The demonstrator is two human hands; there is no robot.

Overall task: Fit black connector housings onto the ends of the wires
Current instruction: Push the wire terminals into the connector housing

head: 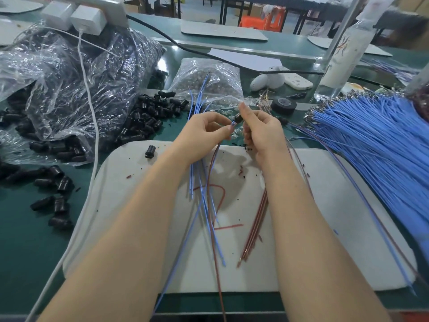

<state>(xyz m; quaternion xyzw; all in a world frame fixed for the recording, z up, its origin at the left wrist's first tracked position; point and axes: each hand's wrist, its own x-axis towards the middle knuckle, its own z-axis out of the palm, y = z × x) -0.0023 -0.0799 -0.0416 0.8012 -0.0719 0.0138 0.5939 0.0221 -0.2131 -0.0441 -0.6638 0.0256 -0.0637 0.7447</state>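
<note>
Glossy black plastic housings [148, 115], crinkled clear plastic bag [69, 73], matt white mat [325, 205], blue-sheathed wires [371, 135]

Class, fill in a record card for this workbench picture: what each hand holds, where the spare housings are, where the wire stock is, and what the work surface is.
Left hand: pinches blue wires, one end brought to the housing
Right hand: pinches a black connector housing; red-brown wires hang below it
Spare housings: loose pile on the green bench, beside a clear plastic bag
Wire stock: blue wire bundle, far right
Work surface: white mat, one lone housing on it
</note>
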